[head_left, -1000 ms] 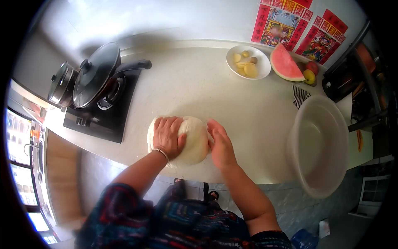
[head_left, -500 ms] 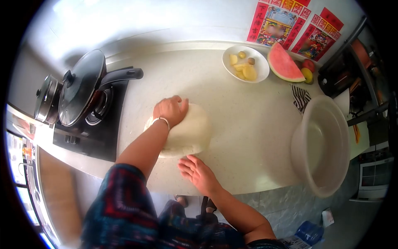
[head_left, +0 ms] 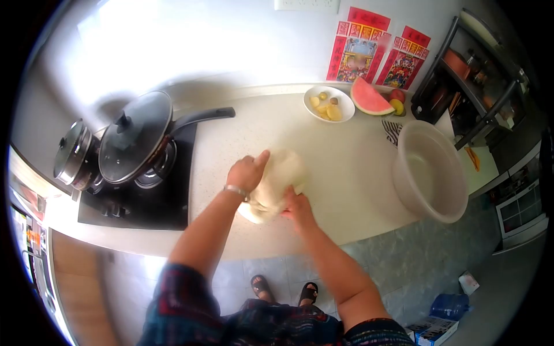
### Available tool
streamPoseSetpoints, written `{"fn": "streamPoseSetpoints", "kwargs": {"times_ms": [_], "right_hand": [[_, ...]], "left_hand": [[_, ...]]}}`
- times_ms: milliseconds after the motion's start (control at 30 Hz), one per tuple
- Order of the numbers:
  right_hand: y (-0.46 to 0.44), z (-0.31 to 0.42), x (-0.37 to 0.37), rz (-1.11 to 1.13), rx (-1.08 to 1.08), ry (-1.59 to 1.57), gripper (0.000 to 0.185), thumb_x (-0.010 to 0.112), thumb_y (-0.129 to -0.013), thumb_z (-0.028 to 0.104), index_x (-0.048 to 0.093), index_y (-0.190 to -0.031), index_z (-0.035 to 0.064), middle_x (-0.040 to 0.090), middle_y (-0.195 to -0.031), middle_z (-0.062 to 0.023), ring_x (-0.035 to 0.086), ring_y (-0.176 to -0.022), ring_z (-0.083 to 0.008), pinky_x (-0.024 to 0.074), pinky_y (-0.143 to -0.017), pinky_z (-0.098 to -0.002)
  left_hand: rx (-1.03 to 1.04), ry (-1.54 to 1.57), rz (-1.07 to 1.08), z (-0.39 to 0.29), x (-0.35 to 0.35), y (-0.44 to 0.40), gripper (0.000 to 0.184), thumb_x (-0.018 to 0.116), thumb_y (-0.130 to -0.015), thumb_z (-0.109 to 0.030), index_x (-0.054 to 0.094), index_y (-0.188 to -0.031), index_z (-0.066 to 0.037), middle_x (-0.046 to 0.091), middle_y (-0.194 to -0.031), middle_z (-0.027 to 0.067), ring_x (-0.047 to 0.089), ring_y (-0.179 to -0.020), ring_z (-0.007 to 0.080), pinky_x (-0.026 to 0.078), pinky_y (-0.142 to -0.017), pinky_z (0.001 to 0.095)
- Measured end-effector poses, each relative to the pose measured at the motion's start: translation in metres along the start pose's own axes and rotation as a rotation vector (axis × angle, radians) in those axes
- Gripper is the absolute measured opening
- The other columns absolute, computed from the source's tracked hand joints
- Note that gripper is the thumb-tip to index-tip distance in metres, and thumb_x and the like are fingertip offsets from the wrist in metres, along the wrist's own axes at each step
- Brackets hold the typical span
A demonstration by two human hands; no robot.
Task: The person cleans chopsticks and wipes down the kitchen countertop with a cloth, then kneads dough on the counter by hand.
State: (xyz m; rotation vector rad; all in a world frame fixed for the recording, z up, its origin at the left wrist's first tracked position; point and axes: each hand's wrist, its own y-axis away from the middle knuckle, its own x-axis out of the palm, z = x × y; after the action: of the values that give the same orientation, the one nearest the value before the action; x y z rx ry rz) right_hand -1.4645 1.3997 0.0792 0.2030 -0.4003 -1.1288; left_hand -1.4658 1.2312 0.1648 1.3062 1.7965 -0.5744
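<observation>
A large pale lump of dough (head_left: 283, 176) lies on the light countertop (head_left: 352, 167), its near edge bunched and folded. My left hand (head_left: 247, 173), with a bracelet at the wrist, grips the dough's left side, thumb on the far edge and fingers partly hidden. At the near right edge my right hand (head_left: 298, 207) takes hold of the dough, thumb on top and the other fingers under it or out of sight.
On the left, a lidded frying pan (head_left: 135, 138) sits on the gas stove (head_left: 138, 213), handle over the counter. A plate of sliced food (head_left: 346, 111), a watermelon wedge (head_left: 369, 98) and a striped cloth (head_left: 393, 131) lie behind. A big basin (head_left: 404, 173) stands right, at the counter's front edge.
My right hand has gone from open beside the dough to gripping its near right edge. The dough has been gathered into a narrower, folded lump. The camera view has shifted.
</observation>
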Motion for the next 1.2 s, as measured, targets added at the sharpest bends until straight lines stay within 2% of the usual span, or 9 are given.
{"fn": "streamPoseSetpoints", "kwargs": {"times_ms": [133,200,300,400,500,600,767,1000,1200], "right_hand": [[-0.032,0.075,-0.029,0.129,-0.198,0.489,0.069,0.057,-0.084,0.054,0.051,-0.126,-0.0006,0.066,-0.095,-0.0126,0.064,-0.088,-0.0230,0.0516,-0.078,-0.0346],[-0.018,0.135,-0.016,0.271,-0.127,0.842,0.066,0.057,-0.084,0.052,0.052,-0.126,0.0014,0.065,-0.104,-0.0143,0.063,-0.098,-0.0267,0.0500,-0.082,-0.0393],[-0.018,0.106,0.015,0.198,-0.118,1.460,0.057,0.055,-0.085,0.048,0.056,-0.124,0.0065,0.062,-0.114,-0.0119,0.057,-0.109,-0.0289,0.0418,-0.094,-0.0443],[0.001,0.054,0.015,-0.155,-0.433,1.329,0.045,0.056,-0.084,0.040,0.060,-0.118,0.0112,0.059,-0.117,-0.0091,0.051,-0.113,-0.0273,0.0288,-0.103,-0.0486],[0.027,0.026,0.017,-0.354,-0.785,1.286,0.039,0.056,-0.083,0.036,0.060,-0.113,0.0104,0.056,-0.119,-0.0087,0.049,-0.114,-0.0269,0.0271,-0.102,-0.0501],[0.045,0.011,0.018,-0.455,-0.945,1.324,0.033,0.056,-0.083,0.032,0.061,-0.108,0.0094,0.053,-0.121,-0.0081,0.047,-0.116,-0.0274,0.0273,-0.101,-0.0508],[-0.003,0.033,0.016,-0.395,-0.861,1.306,0.029,0.056,-0.082,0.029,0.060,-0.105,0.0111,0.053,-0.114,-0.0058,0.047,-0.114,-0.0257,0.0287,-0.099,-0.0494],[-0.082,0.055,0.007,-0.322,-0.652,1.299,0.019,0.055,-0.077,0.025,0.058,-0.065,0.0113,0.061,-0.067,-0.0051,0.058,-0.070,-0.0292,0.0418,-0.073,-0.0420],[-0.122,0.067,0.004,-0.280,-0.522,1.206,0.018,0.055,-0.080,0.028,0.068,-0.078,0.0145,0.063,-0.076,-0.0078,0.060,-0.078,-0.0298,0.0455,-0.076,-0.0428]], "left_hand": [[-0.272,1.186,0.106,0.028,0.007,0.089,0.058,0.045,-0.091,-0.057,0.059,-0.107,-0.002,0.063,-0.089,0.0103,0.059,-0.086,0.0196,0.047,-0.081,0.0385],[-0.298,1.460,0.220,0.030,0.047,0.140,0.052,0.045,-0.095,-0.046,0.047,-0.129,-0.005,0.058,-0.112,0.0061,0.054,-0.102,0.0181,0.042,-0.090,0.0341],[-0.506,1.109,0.544,0.020,0.042,0.162,0.045,0.059,-0.090,-0.036,0.053,-0.122,-0.004,0.062,-0.106,0.0055,0.056,-0.101,0.0156,0.046,-0.083,0.0341],[0.206,0.421,0.036,0.001,0.009,0.139,0.031,0.067,-0.081,-0.018,0.062,-0.106,-0.001,0.065,-0.089,0.0134,0.063,-0.082,0.0231,0.050,-0.071,0.0351],[0.667,0.103,-0.506,-0.021,-0.003,0.093,0.038,0.064,-0.075,-0.020,0.059,-0.109,-0.005,0.061,-0.104,0.0162,0.057,-0.096,0.0342,0.043,-0.087,0.0460],[0.793,0.054,-0.353,-0.003,0.030,0.074,0.045,0.061,-0.074,-0.030,0.057,-0.111,-0.004,0.058,-0.108,0.0176,0.055,-0.101,0.0355,0.037,-0.091,0.0484],[0.682,0.043,-0.192,0.003,0.037,0.020,0.042,0.061,-0.074,-0.034,0.059,-0.105,-0.005,0.061,-0.099,0.0121,0.057,-0.097,0.0283,0.040,-0.089,0.0413],[0.284,-0.011,0.170,-0.022,0.028,-0.050,0.029,0.050,-0.082,-0.030,0.065,-0.096,-0.010,0.067,-0.082,0.0119,0.062,-0.083,0.0296,0.045,-0.078,0.0434],[-0.025,0.033,0.166,-0.018,0.043,-0.090,0.040,0.041,-0.086,-0.036,0.069,-0.093,-0.009,0.068,-0.091,0.0157,0.063,-0.090,0.0312,0.048,-0.084,0.0398]]}}
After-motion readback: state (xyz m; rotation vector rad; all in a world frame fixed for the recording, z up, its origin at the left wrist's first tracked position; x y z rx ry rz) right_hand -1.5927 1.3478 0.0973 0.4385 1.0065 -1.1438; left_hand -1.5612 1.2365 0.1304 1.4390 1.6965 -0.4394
